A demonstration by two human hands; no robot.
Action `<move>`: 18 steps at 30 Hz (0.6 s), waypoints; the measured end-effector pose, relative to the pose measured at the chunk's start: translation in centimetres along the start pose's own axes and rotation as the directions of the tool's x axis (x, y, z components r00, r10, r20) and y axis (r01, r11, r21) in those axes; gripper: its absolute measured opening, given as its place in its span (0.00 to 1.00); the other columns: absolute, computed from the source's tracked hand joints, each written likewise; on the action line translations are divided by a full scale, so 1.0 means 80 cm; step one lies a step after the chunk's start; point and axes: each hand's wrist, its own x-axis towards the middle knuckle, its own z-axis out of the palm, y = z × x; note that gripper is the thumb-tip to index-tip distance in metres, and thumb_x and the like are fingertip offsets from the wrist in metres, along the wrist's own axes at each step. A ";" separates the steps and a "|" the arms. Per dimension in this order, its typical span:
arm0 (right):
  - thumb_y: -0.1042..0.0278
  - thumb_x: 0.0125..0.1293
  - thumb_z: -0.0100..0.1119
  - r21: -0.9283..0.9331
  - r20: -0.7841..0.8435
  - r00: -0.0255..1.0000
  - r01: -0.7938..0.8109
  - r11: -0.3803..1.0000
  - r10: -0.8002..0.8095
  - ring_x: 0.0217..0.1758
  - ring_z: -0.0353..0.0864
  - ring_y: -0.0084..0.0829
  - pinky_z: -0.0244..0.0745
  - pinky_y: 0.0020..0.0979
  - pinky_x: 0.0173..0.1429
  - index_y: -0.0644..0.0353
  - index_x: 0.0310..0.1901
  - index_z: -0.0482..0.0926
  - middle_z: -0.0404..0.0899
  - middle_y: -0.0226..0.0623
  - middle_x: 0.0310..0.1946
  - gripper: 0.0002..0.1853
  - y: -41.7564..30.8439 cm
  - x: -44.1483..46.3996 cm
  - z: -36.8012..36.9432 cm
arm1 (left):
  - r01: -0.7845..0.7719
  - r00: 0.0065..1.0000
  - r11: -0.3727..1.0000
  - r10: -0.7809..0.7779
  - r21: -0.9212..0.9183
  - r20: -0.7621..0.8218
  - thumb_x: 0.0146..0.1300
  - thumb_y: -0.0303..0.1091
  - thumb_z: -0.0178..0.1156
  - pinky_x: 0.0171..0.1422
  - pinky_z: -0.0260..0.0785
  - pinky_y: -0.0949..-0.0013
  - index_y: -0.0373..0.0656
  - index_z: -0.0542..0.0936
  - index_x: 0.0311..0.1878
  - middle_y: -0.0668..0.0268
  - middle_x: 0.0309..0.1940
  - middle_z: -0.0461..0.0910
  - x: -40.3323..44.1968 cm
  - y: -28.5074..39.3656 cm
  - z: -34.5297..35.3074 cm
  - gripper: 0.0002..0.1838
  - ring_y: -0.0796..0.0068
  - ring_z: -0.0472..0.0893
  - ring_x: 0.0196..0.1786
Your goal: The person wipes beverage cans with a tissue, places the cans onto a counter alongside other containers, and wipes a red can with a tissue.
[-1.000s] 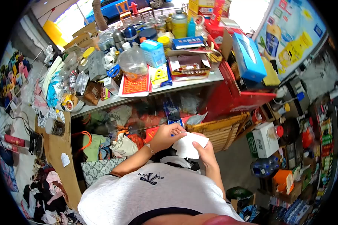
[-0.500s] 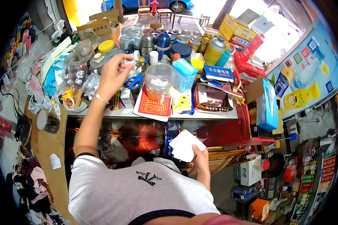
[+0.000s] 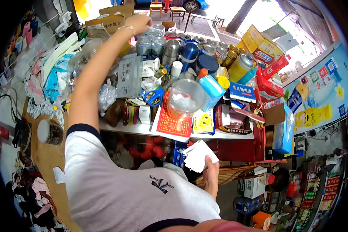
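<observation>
My left hand (image 3: 142, 24) stretches to the far edge of the cluttered table, above wrapped cans (image 3: 150, 45) and beside a cardboard box (image 3: 108, 25). Its fingertips are turned away, so I cannot see whether it holds anything. My right hand (image 3: 211, 172) is low in front of my body, closed on a small stack of white paper pieces (image 3: 200, 156), thumb on top. Under the left arm's reach lie a grey translucent case (image 3: 128, 79) and blue-handled scissors (image 3: 153, 96). A clear plastic jar (image 3: 186, 98) stands on a red printed sheet (image 3: 174, 121).
Silver (image 3: 173, 52) and blue (image 3: 189, 56) flasks stand among several cans. Boxes, including a blue battery box (image 3: 241, 92), crowd the right side. A lidded jar (image 3: 50, 129) rests on the brown board at left. A wooden slatted item (image 3: 230, 174) is beside my right hand.
My left hand has moved forward from above the middle-left of the table to its far edge. My right hand still holds the paper pieces. The view has shifted slightly.
</observation>
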 end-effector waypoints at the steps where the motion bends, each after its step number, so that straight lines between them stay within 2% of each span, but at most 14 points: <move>1: 0.75 0.62 0.51 0.002 -0.016 1.000 -0.007 1.000 0.007 0.49 0.75 0.29 0.68 0.28 0.54 0.71 0.51 0.71 0.75 0.39 0.47 0.16 0.002 -0.001 0.001 | 0.029 0.997 0.999 -0.032 0.040 0.074 0.51 0.33 0.56 0.48 0.70 0.66 0.45 0.79 0.38 0.61 0.38 0.79 0.012 -0.002 0.011 0.10 0.63 0.79 0.43; 2: 0.74 0.62 0.51 0.013 -0.019 1.000 0.002 1.000 -0.002 0.49 0.75 0.29 0.68 0.28 0.54 0.71 0.51 0.71 0.75 0.40 0.47 0.16 0.002 -0.003 0.004 | 0.025 0.997 0.999 -0.027 0.038 0.071 0.51 0.33 0.56 0.48 0.70 0.66 0.45 0.79 0.38 0.61 0.38 0.79 0.026 -0.008 0.028 0.10 0.63 0.79 0.43; 4: 0.74 0.62 0.51 0.007 -0.054 0.999 -0.003 1.000 0.003 0.49 0.75 0.29 0.68 0.28 0.54 0.72 0.51 0.71 0.75 0.40 0.47 0.16 -0.001 -0.009 0.011 | 0.050 0.976 0.993 -0.072 0.107 0.207 0.48 0.33 0.58 0.48 0.70 0.64 0.47 0.80 0.37 0.61 0.39 0.80 0.052 -0.013 0.056 0.11 0.65 0.79 0.44; 5: 0.74 0.62 0.51 0.003 -0.085 0.996 -0.013 1.000 0.013 0.48 0.75 0.29 0.68 0.28 0.53 0.72 0.51 0.70 0.76 0.40 0.47 0.16 -0.001 -0.010 0.012 | 0.046 0.976 0.994 -0.066 0.101 0.207 0.48 0.33 0.58 0.48 0.70 0.64 0.47 0.80 0.37 0.61 0.39 0.80 0.059 -0.012 0.065 0.11 0.65 0.79 0.44; 7: 0.73 0.62 0.52 0.002 -0.105 0.994 0.003 1.000 -0.003 0.48 0.76 0.29 0.69 0.28 0.53 0.72 0.51 0.70 0.76 0.40 0.46 0.17 0.005 -0.010 0.005 | 0.073 0.952 0.926 -0.175 0.371 0.250 0.45 0.33 0.61 0.48 0.71 0.62 0.49 0.81 0.38 0.61 0.38 0.80 0.063 0.002 0.075 0.13 0.65 0.79 0.45; 11: 0.72 0.61 0.54 0.016 -0.168 0.986 0.015 1.000 -0.012 0.47 0.76 0.29 0.69 0.28 0.52 0.71 0.50 0.71 0.76 0.40 0.46 0.17 0.006 -0.016 0.005 | 0.061 0.959 0.875 -0.183 0.479 0.214 0.41 0.40 0.66 0.50 0.70 0.61 0.52 0.81 0.42 0.62 0.45 0.78 0.064 0.004 0.082 0.20 0.64 0.77 0.49; 13: 0.71 0.61 0.54 0.029 -0.185 0.983 -0.005 1.000 0.010 0.47 0.76 0.29 0.69 0.28 0.51 0.71 0.50 0.71 0.76 0.40 0.46 0.17 0.008 -0.014 0.006 | 0.051 0.946 0.879 -0.195 0.474 0.259 0.40 0.43 0.67 0.51 0.70 0.61 0.53 0.80 0.44 0.63 0.47 0.77 0.066 0.002 0.079 0.22 0.64 0.77 0.50; 15: 0.71 0.62 0.52 -0.043 -0.215 0.976 -0.043 0.998 0.033 0.46 0.76 0.29 0.72 0.30 0.48 0.68 0.52 0.70 0.75 0.40 0.47 0.17 0.009 -0.009 0.005 | 0.048 0.930 0.882 -0.211 0.470 0.302 0.39 0.45 0.68 0.52 0.70 0.60 0.54 0.80 0.46 0.63 0.48 0.76 0.069 -0.004 0.079 0.25 0.64 0.76 0.51; 18: 0.71 0.62 0.53 -0.041 -0.194 0.981 -0.022 0.999 0.014 0.46 0.76 0.30 0.71 0.30 0.50 0.69 0.51 0.70 0.75 0.40 0.46 0.17 0.007 -0.004 0.012 | 0.068 0.912 0.906 -0.226 0.418 0.342 0.39 0.46 0.69 0.52 0.70 0.61 0.56 0.79 0.47 0.64 0.48 0.76 0.078 -0.016 0.088 0.26 0.64 0.75 0.52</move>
